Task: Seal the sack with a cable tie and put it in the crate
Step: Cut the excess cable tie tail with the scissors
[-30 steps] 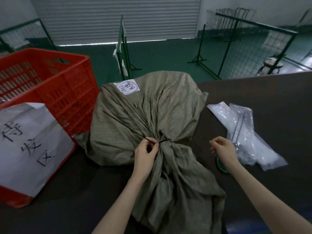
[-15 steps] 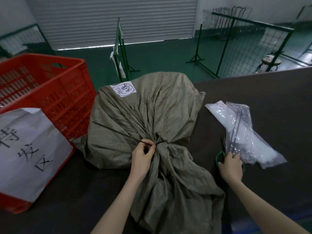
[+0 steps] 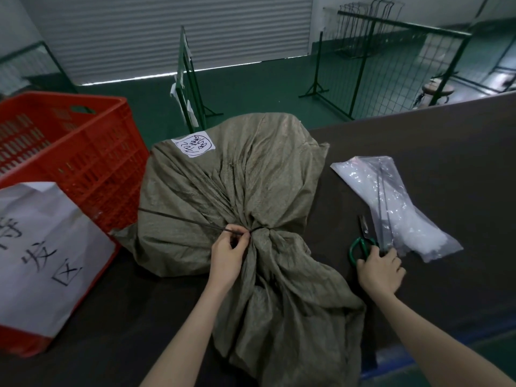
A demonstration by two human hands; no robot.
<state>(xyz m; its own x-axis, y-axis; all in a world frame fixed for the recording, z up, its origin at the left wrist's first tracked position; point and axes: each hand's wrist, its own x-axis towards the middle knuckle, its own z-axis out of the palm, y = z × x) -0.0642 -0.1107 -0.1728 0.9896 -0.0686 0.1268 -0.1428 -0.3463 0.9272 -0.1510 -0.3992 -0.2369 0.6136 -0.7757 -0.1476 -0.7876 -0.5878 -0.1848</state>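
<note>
- On the dark table [image 3: 418, 152], the olive sack [image 3: 237, 191] lies with its neck cinched by a black cable tie [image 3: 195, 223].
- Left hand [image 3: 227, 255] pinches the tie's tail beside the knot.
- Right hand [image 3: 381, 270] closes around the green-handled scissors [image 3: 361, 244], near the plastic bag [image 3: 391, 202].
- Far left stands the red crate [image 3: 69, 152].

Green floor [image 3: 251, 88], grey roller shutter [image 3: 173, 32]

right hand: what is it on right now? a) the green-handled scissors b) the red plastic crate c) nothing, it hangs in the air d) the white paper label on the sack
a: the right hand rests on the green-handled scissors lying on the dark table beside the clear plastic bag.
</note>
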